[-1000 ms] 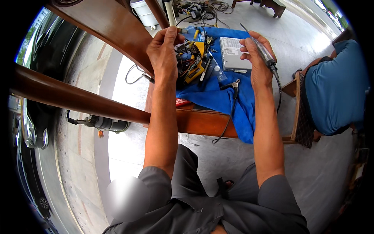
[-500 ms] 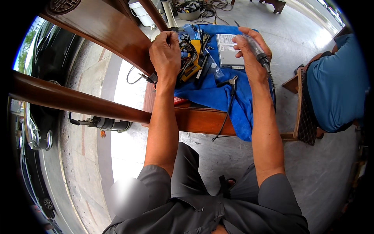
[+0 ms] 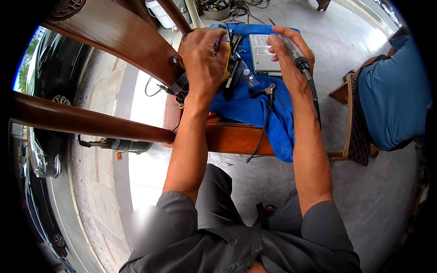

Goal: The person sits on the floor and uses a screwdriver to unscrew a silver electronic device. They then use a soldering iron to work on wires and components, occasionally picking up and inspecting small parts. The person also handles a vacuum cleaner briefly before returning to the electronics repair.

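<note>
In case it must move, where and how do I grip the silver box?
Probably pinch the silver box by its left edge, from the left: it lies flat on the blue cloth, that edge uncovered, while the right hand hides part of its right side.

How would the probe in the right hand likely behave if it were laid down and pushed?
The probe might roll, since its barrel looks rounded. The cord at its rear would probably limit this, as it looks fairly thick where it leaves the handle. The thin, straight tip is likely stiff and could catch on cloth.
</note>
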`<state>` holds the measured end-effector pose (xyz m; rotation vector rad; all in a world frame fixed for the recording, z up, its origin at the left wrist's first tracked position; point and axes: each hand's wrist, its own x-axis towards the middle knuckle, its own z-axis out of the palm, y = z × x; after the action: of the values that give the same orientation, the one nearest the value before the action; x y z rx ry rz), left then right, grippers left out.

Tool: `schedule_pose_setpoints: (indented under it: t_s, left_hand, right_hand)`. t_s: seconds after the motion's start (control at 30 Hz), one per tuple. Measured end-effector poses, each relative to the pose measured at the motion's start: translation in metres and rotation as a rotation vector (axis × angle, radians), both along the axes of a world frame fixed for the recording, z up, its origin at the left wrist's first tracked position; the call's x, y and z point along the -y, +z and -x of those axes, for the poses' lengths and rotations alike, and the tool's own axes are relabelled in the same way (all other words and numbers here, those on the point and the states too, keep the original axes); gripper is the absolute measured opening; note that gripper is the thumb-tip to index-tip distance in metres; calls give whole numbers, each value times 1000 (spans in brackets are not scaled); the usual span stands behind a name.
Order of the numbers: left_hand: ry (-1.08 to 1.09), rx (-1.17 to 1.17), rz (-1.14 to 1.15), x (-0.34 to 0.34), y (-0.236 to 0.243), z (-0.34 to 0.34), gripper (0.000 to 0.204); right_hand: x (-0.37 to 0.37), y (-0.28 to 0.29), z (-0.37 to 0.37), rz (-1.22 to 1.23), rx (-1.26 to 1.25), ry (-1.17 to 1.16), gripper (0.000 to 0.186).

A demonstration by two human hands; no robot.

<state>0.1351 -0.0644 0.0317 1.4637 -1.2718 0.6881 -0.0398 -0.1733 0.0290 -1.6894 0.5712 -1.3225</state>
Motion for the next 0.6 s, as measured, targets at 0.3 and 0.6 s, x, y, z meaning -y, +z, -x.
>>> schedule_pose_setpoints:
  t_s: [0.3,0.6]
  left_hand:
    - [-282,-50,-578,-6,-10,19,17]
    - [-116,269,-644,2,-31,21,18]
  right_hand:
    - [3,-1,3,25,6,7,42]
    - [4,-3,1,11,12,40,41]
